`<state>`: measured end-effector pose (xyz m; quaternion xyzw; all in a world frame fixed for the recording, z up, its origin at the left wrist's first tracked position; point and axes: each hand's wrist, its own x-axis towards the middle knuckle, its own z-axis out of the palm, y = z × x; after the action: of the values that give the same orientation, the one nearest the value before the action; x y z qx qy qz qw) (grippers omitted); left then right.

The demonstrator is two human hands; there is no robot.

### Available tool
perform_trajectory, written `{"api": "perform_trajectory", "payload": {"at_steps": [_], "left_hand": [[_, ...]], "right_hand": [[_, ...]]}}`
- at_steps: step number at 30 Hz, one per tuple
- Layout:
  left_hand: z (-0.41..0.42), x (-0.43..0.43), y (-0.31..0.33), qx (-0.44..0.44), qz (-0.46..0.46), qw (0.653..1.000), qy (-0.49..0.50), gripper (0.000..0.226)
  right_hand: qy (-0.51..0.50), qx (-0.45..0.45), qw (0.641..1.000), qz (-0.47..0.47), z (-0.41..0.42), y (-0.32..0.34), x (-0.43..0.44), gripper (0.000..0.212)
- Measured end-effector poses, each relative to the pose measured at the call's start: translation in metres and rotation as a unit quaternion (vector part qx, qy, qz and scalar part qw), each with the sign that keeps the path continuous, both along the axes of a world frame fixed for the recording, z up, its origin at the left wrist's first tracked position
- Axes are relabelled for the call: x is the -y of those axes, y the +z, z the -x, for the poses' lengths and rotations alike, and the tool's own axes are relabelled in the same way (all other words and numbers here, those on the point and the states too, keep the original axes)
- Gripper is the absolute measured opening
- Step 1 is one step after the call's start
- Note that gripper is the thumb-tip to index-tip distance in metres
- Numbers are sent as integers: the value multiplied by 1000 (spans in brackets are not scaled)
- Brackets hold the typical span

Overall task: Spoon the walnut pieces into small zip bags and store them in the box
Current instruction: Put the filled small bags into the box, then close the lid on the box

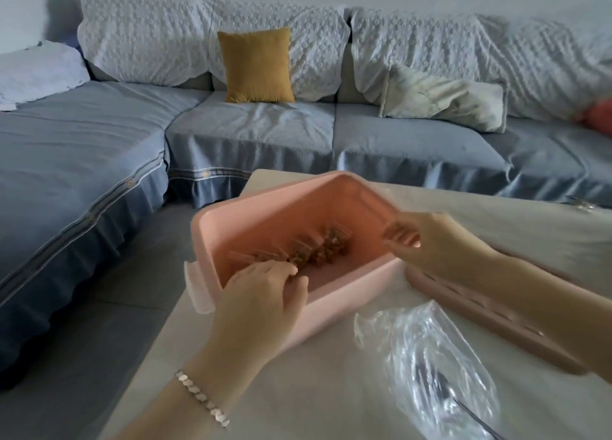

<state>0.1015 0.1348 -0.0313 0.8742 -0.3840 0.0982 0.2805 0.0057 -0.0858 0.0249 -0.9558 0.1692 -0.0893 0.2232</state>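
Hands (261, 294) (433, 244) curled at pink box (271, 214)

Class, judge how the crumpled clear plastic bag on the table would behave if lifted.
The bag probably flops and sags; its wrinkled film looks thin. Likely very light. The spoon seen through it might shift or drop.

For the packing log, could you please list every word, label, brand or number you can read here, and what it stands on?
There is no readable text anywhere in this view.
The pink box, its lid, the small zip bags and the clear plastic bag show no print, and the frame is somewhat blurred.
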Motion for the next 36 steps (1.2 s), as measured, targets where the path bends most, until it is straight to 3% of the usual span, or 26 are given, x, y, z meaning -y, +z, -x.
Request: {"api": "perform_trajectory", "payload": {"at_steps": [2, 8, 10, 12, 20, 28, 32, 36], "left_hand": [[17, 15, -2, 27, -18, 999, -24, 40], [39, 45, -20, 128, -87, 988, -16, 23], [40, 46, -24, 147, -93, 985, -8, 25], [40, 46, -25, 154, -92, 984, -15, 38], [41, 48, -30, 171, -57, 983, -9, 44], [44, 49, -27, 179, -72, 981, -7, 41], [46, 51, -19, 94, -62, 994, 4, 22], [49, 59, 10, -67, 72, 995, -18, 33]], "right_hand": [[-64, -19, 997, 37, 55, -6, 30, 14], [-159, -261, 939, 155, 166, -94, 118, 36], [-174, -283, 930, 159, 177, -122, 134, 48], [-187, -289, 926, 156, 176, -140, 141, 47], [-237, -185, 950, 82, 174, -172, 162, 19], [-195, -136, 963, 127, 214, -131, 166, 27], [-188, -64, 968, 154, 219, -76, 150, 31], [-135, 30, 976, 171, 204, -25, 126, 32]]}}
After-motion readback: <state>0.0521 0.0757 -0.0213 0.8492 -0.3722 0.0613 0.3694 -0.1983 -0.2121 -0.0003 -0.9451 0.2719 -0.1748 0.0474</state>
